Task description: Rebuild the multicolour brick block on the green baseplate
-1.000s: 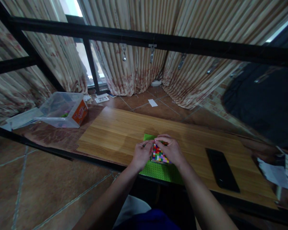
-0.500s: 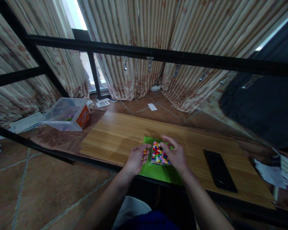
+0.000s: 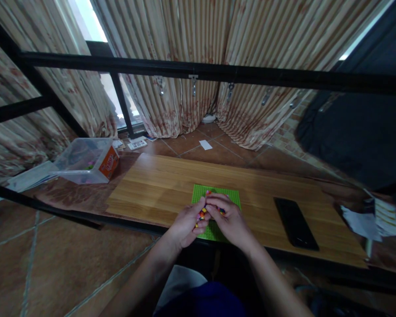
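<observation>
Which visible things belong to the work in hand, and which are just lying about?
In use: left hand, right hand, small colourful bricks, green studded baseplate, wooden board.

Lying about: black flat device, papers at right, white slip on floor, clear box (role unclear).

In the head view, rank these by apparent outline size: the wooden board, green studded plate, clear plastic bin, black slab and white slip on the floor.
1. Wooden board
2. Green studded plate and clear plastic bin: unsure, plate partly covered, bin farther away
3. Black slab
4. White slip
</observation>
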Demonstrator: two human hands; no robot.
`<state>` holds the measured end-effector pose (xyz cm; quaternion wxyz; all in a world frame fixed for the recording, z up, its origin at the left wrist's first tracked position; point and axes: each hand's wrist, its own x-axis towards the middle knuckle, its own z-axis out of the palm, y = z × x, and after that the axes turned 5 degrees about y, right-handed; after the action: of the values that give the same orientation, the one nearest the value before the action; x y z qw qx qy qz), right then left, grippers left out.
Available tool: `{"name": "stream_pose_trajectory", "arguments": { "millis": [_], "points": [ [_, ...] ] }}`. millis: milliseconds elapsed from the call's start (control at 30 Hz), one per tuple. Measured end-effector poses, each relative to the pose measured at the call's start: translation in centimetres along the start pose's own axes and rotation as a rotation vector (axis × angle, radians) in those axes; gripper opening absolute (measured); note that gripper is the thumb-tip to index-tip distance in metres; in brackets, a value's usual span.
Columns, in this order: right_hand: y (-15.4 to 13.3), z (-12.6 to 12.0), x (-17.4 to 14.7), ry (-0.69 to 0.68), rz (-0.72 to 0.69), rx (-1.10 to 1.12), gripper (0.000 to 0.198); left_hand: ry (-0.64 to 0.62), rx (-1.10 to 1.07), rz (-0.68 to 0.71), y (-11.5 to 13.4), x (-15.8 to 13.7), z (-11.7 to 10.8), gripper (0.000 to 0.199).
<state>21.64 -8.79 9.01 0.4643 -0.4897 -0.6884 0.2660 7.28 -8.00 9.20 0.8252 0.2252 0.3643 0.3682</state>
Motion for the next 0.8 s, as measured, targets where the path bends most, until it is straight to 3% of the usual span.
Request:
{"name": "stream_pose_trajectory", "arguments": {
  "millis": [267,467,800],
  "points": [
    [0.4,0.0,-0.6,0.039,0.111,0.115,0.013,0.02,0.016,-0.023,-0.7,0.2,-0.3,0.037],
    [2.8,-1.8,0.6,0.178,0.282,-0.136,0.018,0.117,-0.049,0.003,-0.1,0.8,-2.4,0.036],
    [4.3,-1.2,3.8,-0.008,0.117,-0.382,0.012,0.217,-0.053,0.005,-0.8,2.1,-4.9,0.033]
  ]
}}
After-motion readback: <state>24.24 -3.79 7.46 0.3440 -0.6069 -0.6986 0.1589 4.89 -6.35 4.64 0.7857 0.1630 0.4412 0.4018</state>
